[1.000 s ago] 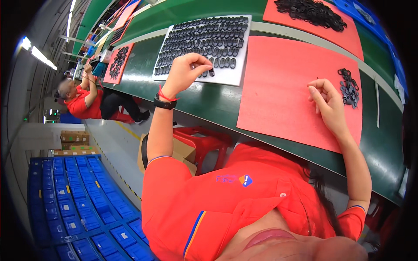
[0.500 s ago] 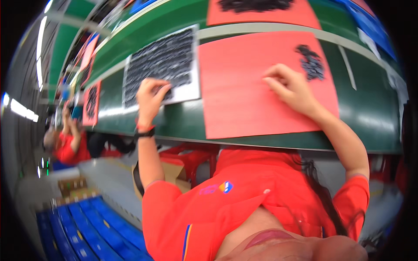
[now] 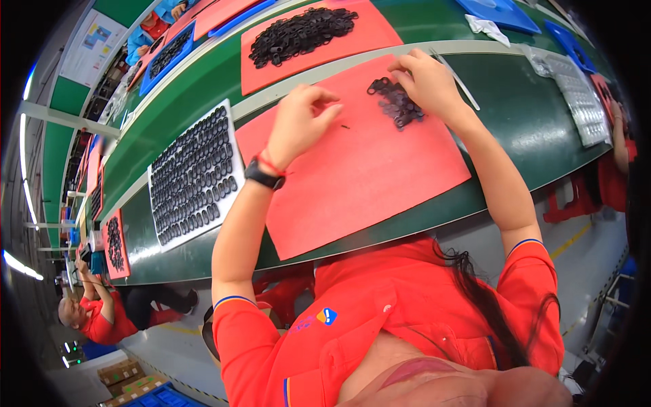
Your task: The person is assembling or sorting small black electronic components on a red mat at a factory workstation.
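My left hand (image 3: 304, 124), with a dark band and a red string at the wrist, hovers over the left part of a red mat (image 3: 349, 183). Its thumb and forefinger are curled close together; I cannot make out anything between them. A tiny dark piece (image 3: 346, 127) lies on the mat beside it. At the mat's far edge my right hand (image 3: 428, 83) reaches to a small pile of black oval ring-like parts (image 3: 399, 105). Its fingertips are bent together at the pile's edge, and what they pinch, if anything, is hidden. Left of the mat, a white tray (image 3: 236, 146) carries rows of similar black parts.
Beyond a pale rail, another red mat (image 3: 247, 78) bears a large heap of black parts (image 3: 302, 34). A white strip (image 3: 461, 81) lies right of my right hand. Clear plastic trays (image 3: 580, 102) rest farther right. Co-workers sit at the left (image 3: 102, 319) and right (image 3: 617, 163).
My left hand has moved from the white tray to over the red mat. My right hand has reached farther out to the small pile. The whole view has turned.
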Tool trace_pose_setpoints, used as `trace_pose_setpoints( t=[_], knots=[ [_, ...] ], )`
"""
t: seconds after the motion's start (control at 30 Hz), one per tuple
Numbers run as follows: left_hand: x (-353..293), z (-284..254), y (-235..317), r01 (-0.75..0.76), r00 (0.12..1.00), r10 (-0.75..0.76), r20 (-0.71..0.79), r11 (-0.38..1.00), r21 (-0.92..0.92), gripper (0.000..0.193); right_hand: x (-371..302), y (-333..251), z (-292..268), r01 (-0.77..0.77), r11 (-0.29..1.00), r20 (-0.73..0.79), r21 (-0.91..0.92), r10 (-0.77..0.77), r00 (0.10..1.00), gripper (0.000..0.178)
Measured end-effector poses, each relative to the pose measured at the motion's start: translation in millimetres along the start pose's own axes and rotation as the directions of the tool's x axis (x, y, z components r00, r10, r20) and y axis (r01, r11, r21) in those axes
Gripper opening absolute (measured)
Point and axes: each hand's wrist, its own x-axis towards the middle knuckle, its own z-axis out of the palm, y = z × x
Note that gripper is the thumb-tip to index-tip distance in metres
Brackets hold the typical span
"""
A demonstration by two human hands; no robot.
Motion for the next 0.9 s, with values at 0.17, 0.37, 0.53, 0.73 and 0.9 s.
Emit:
trace_pose_setpoints(
  t=[0.17,0.37,0.53,0.73,0.9],
  knots=[
    [42.7,52.0,-0.4,0.083,0.996,-0.074,0.048,0.972,-0.222,0.025,0.9,0.4,-4.9,-0.016,1.0,0.127,-0.014,0.017,0.992,0.015],
    [57.4,64.7,-4.4,0.12,0.989,-0.109,0.1,0.986,-0.112,0.021,-5.7,-18.9,-13.4,-0.054,0.998,0.309,-0.026,0.06,0.949,0.015],
    [47.4,47.9,-19.5,0.13,0.989,-0.114,0.098,0.975,-0.183,0.017,-9.8,-23.8,-11.7,-0.02,1.0,0.426,-0.005,0.021,0.904,0.018],
    [7.4,25.5,1.6,0.265,0.964,-0.248,0.092,0.912,-0.314,0.014,-9.3,-20.0,-3.7,-0.092,0.996,0.481,0.013,0.074,0.873,0.013],
    [-26.7,12.1,24.7,0.473,0.879,-0.421,0.223,0.709,-0.523,0.015,-9.4,-24.1,-6.8,-0.017,0.978,0.364,0.21,-0.062,0.93,0.007]
  ],
)
